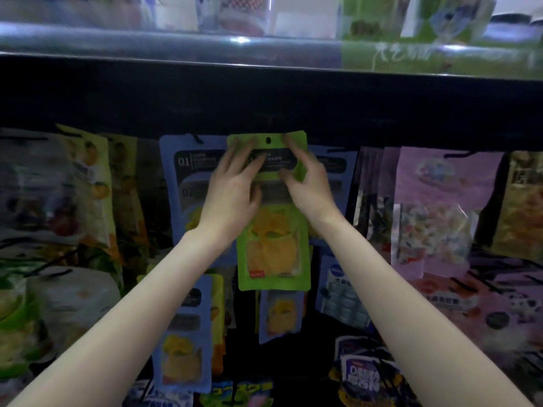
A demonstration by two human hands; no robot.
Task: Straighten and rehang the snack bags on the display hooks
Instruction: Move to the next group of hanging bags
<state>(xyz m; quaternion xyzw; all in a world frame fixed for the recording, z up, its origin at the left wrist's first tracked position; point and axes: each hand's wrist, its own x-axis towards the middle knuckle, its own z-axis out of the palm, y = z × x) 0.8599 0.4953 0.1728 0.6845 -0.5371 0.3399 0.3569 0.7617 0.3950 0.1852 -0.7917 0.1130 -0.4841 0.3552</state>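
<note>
Both my arms are up and reaching forward, forearms angled in from the bottom corners toward the middle of the rack. My left hand (232,183) is on the upper left part of the green snack bag (273,230), fingers stretched up toward its top edge and lying over the front, thumb low beside the dark label. My right hand (305,180) has the bag's upper right side: fingers curled round the right edge near the top, thumb pressing in on the front, so that is a pinch on the edge. Whether my left fingers wrap behind the bag or just lie flat on it, I can't tell; the blur smears them.

The green bag hangs upright between my hands, its top edge just under the dark shelf lip (270,92), and the punched hole (268,140) at its top centre sits clear between my fingertips. I can't make out a hook through that hole.

Right behind it, to the left, a blue bag (182,171) marked 01 and 02 hangs on its own hook, partly covered by my left hand. A purple bag (435,201) hangs well off to the right, yellow bags (91,177) to the left, more blue bags lower down.
</note>
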